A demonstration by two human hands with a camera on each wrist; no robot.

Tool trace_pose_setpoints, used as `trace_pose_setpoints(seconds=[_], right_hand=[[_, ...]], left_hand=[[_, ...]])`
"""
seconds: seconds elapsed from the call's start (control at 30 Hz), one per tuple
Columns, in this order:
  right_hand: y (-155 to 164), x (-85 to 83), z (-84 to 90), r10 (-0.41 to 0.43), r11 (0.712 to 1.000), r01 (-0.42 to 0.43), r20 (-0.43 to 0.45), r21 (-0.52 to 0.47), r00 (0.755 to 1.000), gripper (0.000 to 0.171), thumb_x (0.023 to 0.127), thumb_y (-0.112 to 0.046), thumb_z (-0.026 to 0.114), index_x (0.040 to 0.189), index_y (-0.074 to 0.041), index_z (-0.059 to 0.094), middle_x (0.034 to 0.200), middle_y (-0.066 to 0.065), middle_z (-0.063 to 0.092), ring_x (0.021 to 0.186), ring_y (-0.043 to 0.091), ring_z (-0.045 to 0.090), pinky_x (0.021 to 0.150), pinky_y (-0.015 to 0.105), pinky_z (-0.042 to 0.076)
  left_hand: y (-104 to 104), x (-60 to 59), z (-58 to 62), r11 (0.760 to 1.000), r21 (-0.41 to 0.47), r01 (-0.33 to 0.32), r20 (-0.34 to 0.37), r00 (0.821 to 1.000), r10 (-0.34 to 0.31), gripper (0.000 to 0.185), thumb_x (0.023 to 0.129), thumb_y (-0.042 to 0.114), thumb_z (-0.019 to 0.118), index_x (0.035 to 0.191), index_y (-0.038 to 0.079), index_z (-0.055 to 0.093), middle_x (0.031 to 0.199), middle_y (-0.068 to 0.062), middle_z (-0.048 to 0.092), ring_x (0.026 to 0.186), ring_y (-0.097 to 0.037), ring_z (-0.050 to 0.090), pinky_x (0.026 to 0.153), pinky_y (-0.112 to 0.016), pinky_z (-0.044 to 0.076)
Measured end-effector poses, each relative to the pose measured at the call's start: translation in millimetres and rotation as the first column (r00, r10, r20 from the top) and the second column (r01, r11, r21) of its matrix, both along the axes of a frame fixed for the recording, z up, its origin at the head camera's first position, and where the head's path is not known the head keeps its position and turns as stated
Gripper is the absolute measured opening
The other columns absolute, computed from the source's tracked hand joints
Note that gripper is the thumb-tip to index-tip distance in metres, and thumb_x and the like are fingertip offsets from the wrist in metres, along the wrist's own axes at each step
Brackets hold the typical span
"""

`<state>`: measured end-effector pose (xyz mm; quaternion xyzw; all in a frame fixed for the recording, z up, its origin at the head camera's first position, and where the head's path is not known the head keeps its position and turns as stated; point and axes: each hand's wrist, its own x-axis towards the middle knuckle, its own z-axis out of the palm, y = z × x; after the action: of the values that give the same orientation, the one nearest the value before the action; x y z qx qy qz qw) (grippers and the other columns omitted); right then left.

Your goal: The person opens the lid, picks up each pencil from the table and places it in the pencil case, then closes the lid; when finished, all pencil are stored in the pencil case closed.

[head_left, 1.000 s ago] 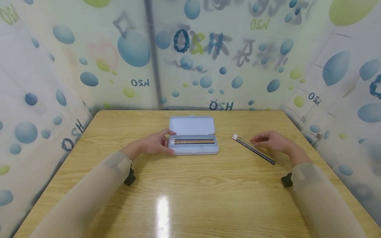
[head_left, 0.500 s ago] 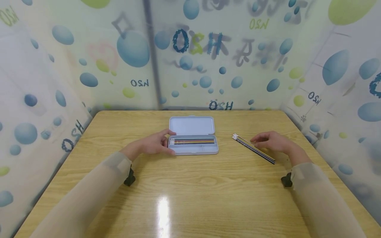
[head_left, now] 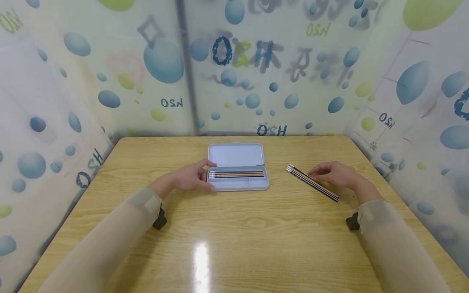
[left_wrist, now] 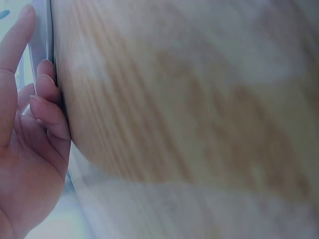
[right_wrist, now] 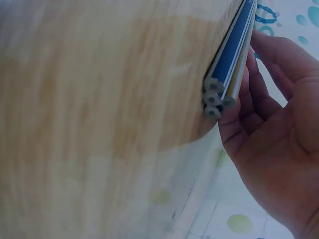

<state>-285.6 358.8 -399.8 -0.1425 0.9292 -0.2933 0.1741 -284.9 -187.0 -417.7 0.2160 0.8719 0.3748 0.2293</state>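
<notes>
In the head view, a pale blue-grey pencil case point(head_left: 239, 188) lies with its lid raised, mid-table. Several striped pencils point(head_left: 238, 174) lie in its rear compartment, eraser ends left. My left hand point(head_left: 187, 176) holds the case's left end, thumb at the front corner and index finger by the hinge side. To the right, a small bundle of striped pencils point(head_left: 315, 185) lies slantwise on the table, white eraser ends pointing back left. My right hand point(head_left: 337, 174) touches the far side of this bundle with its fingertips. Their unsharpened ends point(right_wrist: 214, 97) show in the right wrist view.
The wooden table point(head_left: 253, 236) bears a bright light reflection near its front. Patterned cloth walls point(head_left: 234, 89) stand behind it and at both sides. A dark wrist device point(head_left: 159, 219) sits under the left sleeve, another device point(head_left: 353, 221) under the right.
Both hands and the case stay in place. At the eraser ends of the loose bundle, the pencils sit slightly differently, a little more spread.
</notes>
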Motion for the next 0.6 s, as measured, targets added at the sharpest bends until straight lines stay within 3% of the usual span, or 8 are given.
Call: trace_pose_setpoints(seconds=[0.37, 0.6], right_hand=[[4.1, -0.4, 0.8, -0.016, 0.997, 0.021, -0.070, 0.071, 0.997, 0.031, 0.110, -0.021, 0.066, 0.139, -0.014, 0.076, 0.143, 0.017, 0.072, 0.125, 0.032, 0.064, 0.105, 0.050, 0.051], [9.9, 0.6, -0.2, -0.028, 0.996, 0.037, -0.102, 0.078, 0.994, 0.033, 0.108, -0.022, 0.070, 0.138, -0.009, 0.076, 0.138, 0.020, 0.073, 0.118, 0.031, 0.065, 0.098, 0.044, 0.053]], left_hand=[[0.7, -0.6, 0.4, 1.000, -0.003, 0.004, -0.007, 1.000, -0.004, 0.093, 0.095, 0.038, 0.089, 0.166, 0.014, 0.035, 0.092, -0.004, 0.061, 0.082, -0.019, 0.053, 0.074, -0.029, 0.042], [-0.1, -1.1, 0.3, 1.000, -0.013, -0.004, -0.004, 1.000, 0.004, 0.093, 0.093, 0.040, 0.090, 0.165, 0.016, 0.036, 0.092, -0.004, 0.061, 0.082, -0.019, 0.053, 0.075, -0.030, 0.042]])
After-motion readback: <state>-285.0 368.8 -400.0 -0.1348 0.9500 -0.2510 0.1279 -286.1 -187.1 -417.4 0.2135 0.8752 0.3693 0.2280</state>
